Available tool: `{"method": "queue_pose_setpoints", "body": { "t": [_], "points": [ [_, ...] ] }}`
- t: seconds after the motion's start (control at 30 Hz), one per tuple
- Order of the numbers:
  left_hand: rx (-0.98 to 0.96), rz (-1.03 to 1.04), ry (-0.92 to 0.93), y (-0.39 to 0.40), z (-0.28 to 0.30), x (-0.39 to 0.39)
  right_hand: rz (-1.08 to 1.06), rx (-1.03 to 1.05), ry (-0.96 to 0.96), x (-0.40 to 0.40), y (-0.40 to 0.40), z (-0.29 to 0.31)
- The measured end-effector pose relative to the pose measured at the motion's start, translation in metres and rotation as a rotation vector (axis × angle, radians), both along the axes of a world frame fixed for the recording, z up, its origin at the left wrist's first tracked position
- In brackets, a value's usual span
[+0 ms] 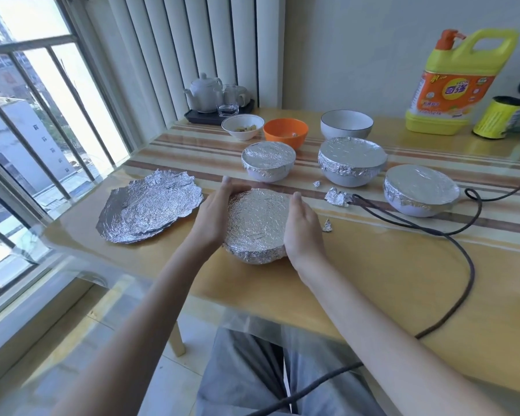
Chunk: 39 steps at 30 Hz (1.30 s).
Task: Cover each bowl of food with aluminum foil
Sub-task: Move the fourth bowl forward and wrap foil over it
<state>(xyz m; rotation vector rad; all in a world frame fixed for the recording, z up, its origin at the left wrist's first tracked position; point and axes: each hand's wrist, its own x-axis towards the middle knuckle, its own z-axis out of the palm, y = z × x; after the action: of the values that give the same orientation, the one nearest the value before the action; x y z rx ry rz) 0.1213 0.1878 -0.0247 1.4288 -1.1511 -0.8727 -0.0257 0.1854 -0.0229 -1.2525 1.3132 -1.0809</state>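
Left hand and right hand cup opposite sides of the foil-covered bowl on the counter, fingers extended and pressing the foil against its rim. Left of the left hand lies a loose crumpled foil sheet; beyond the hands stand three more covered bowls, then three uncovered bowls. Far right beyond: yellow detergent jug, label writing unreadable; a black cable runs right of the right hand.
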Motion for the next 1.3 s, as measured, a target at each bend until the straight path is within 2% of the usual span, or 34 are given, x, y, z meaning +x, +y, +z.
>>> {"method": "queue_pose_setpoints", "body": {
  "t": [0.13, 0.2, 0.33, 0.57, 0.67, 0.8, 0.93, 1.0, 1.07, 1.13, 1.23, 1.3],
  "points": [
    [0.043, -0.017, 0.037, 0.002, 0.002, 0.001, 0.050, 0.011, 0.021, -0.003, -0.001, 0.005],
    [0.072, -0.068, 0.158, 0.003, 0.003, 0.007, 0.062, 0.043, -0.006, -0.007, -0.002, 0.007],
    [0.003, -0.056, 0.410, 0.009, -0.003, 0.010, -0.091, 0.007, -0.149, -0.007, 0.013, 0.003],
    [-0.094, 0.213, 0.496, 0.008, -0.012, -0.025, -0.155, -0.067, -0.125, 0.015, 0.005, 0.002],
    [-0.137, 0.301, 0.511, 0.005, -0.013, -0.043, -0.029, -0.018, -0.155, 0.007, -0.023, 0.006],
    [-0.142, 0.414, 0.388, 0.005, -0.020, -0.049, 0.110, 0.016, -0.269, 0.002, -0.043, -0.003],
    [-0.117, 0.313, 0.370, 0.013, -0.016, -0.044, 0.089, -0.017, -0.432, -0.001, -0.043, -0.004],
    [-0.120, 0.252, 0.384, 0.015, -0.012, -0.028, 0.094, -0.010, -0.412, -0.007, -0.044, -0.004],
    [-0.208, 0.276, 0.254, 0.009, -0.007, -0.004, -0.049, -0.035, -0.400, -0.017, -0.047, -0.004],
    [-0.219, 0.167, 0.080, 0.001, 0.004, 0.008, -0.195, -0.110, -0.378, -0.021, -0.044, -0.004],
    [-0.140, -0.082, -0.049, -0.016, 0.009, -0.001, -0.074, -0.119, -0.287, -0.004, -0.032, -0.005],
    [-0.089, -0.128, -0.047, -0.021, 0.009, -0.010, -0.040, -0.105, -0.228, 0.006, -0.028, -0.007]
  ]
}}
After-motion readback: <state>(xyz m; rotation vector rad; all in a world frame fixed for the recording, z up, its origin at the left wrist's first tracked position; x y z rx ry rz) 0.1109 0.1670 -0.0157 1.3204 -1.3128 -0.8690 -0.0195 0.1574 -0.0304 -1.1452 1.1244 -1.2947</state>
